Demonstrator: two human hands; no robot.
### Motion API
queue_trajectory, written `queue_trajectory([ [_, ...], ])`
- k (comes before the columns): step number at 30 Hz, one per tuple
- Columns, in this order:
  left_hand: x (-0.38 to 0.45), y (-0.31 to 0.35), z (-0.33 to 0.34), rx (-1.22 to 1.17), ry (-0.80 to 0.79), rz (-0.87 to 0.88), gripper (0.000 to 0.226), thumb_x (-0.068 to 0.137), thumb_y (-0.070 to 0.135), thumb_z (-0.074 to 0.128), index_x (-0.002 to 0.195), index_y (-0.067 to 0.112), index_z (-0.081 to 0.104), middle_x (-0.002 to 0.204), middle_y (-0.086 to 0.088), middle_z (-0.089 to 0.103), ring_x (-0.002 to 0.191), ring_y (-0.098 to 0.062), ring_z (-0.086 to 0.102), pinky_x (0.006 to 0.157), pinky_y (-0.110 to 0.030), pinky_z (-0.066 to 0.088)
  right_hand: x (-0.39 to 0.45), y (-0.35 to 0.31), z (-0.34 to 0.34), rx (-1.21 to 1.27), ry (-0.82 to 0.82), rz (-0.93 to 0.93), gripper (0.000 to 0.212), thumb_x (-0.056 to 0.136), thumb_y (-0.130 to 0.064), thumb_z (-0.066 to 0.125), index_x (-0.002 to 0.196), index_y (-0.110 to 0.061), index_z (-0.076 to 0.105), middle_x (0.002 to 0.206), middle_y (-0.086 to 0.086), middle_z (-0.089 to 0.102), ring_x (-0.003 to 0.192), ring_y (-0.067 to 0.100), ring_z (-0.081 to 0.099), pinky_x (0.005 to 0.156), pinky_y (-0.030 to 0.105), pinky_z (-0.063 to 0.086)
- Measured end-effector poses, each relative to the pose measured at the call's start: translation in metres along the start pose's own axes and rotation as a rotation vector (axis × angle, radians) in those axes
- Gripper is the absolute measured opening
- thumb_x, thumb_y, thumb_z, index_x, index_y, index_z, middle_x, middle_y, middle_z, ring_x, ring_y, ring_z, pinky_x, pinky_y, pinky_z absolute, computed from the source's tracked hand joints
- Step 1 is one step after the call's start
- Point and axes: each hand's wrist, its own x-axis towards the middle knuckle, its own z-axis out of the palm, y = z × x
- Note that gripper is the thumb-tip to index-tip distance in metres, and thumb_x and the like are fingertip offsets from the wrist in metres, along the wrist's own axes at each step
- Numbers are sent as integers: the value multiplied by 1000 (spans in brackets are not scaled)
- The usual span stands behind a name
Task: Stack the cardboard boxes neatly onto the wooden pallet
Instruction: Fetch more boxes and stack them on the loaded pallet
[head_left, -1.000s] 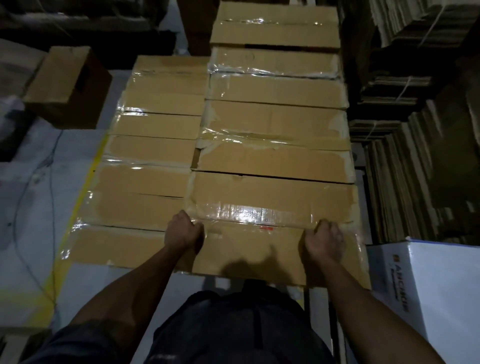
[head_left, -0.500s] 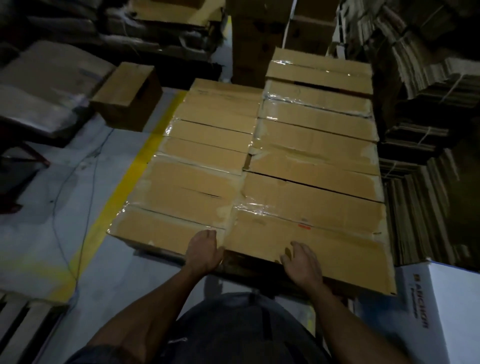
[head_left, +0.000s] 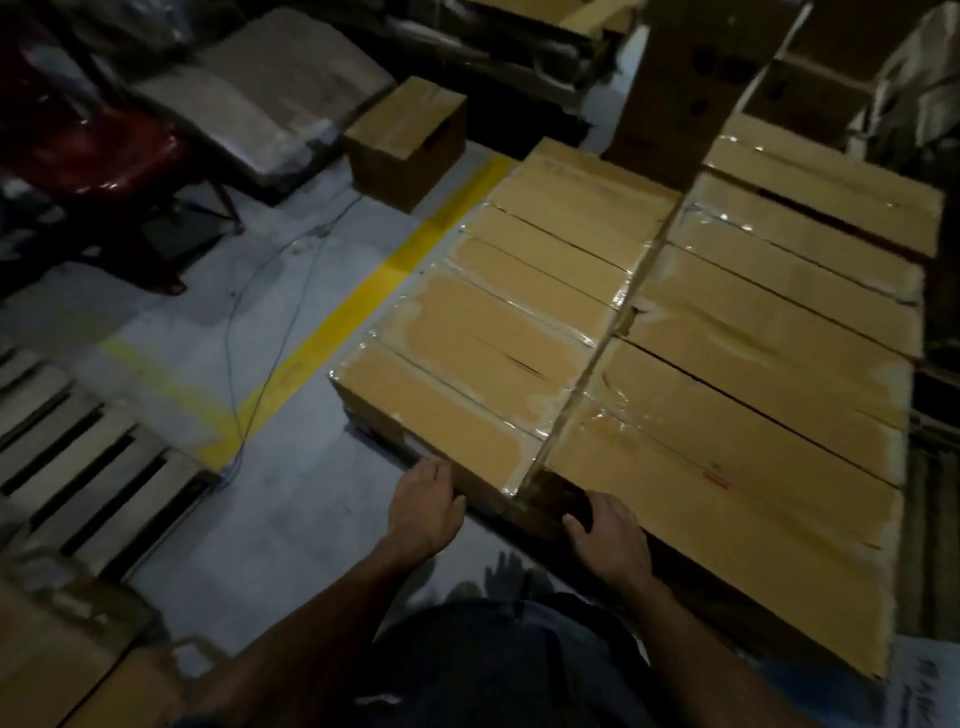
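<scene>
Flat taped cardboard boxes lie in two rows before me, the left row (head_left: 483, 353) lower than the right row (head_left: 769, 374). Whatever they stand on is hidden beneath them. My left hand (head_left: 423, 512) rests with relaxed fingers against the near end of the closest left box (head_left: 441, 421). My right hand (head_left: 608, 540) touches the near left corner of the closest right box (head_left: 727, 525), by the dark gap between the rows. Neither hand holds anything.
An empty wooden pallet (head_left: 78, 467) lies on the floor at the left. A small cardboard box (head_left: 405, 140) stands beyond a yellow floor line (head_left: 363, 312), and a thin cable (head_left: 249, 338) crosses the floor. A tall box (head_left: 691, 78) stands at the back, a white box (head_left: 924, 686) at the lower right.
Both hands slid back off the top of the front boxes to their near edge. My view swung left, bringing the empty pallet into sight.
</scene>
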Motion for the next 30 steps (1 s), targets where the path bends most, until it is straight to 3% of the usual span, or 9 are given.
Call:
queue_trajectory([
  [4,-16,-11,-4,-60,45,-112,56,100,39,44,146,6,38,148,-13,43,138,-27,37,114,-32,25,17,-27,-4,-53,-34,-132,55,98,-45,52,144,-15,43,145,6,47,134,26,41,111,41,36],
  [8,-35,-15,-2,-107,67,-272,71,90,45,29,146,4,39,147,-16,44,136,-30,39,114,-34,26,34,-51,-5,-127,-89,-308,56,98,-46,50,145,-16,43,150,6,44,137,25,39,112,42,34],
  [14,-86,-7,10,-173,39,-558,79,83,48,23,148,4,34,151,-16,39,138,-30,35,114,-34,23,45,-76,-9,-308,-218,-599,56,99,-43,49,145,-12,43,147,11,46,135,28,41,110,39,36],
  [20,-154,7,34,-263,91,-916,66,94,45,32,147,6,35,148,-15,41,137,-30,36,112,-34,26,39,-95,14,-429,-344,-858,59,98,-46,50,144,-11,44,145,12,48,133,32,42,108,39,37],
  [30,-269,31,86,-482,304,-1327,58,99,41,45,147,10,37,148,-12,44,135,-27,41,112,-36,30,-30,-139,70,-620,-452,-1213,63,100,-47,49,151,-11,37,155,11,39,143,29,35,116,37,27],
])
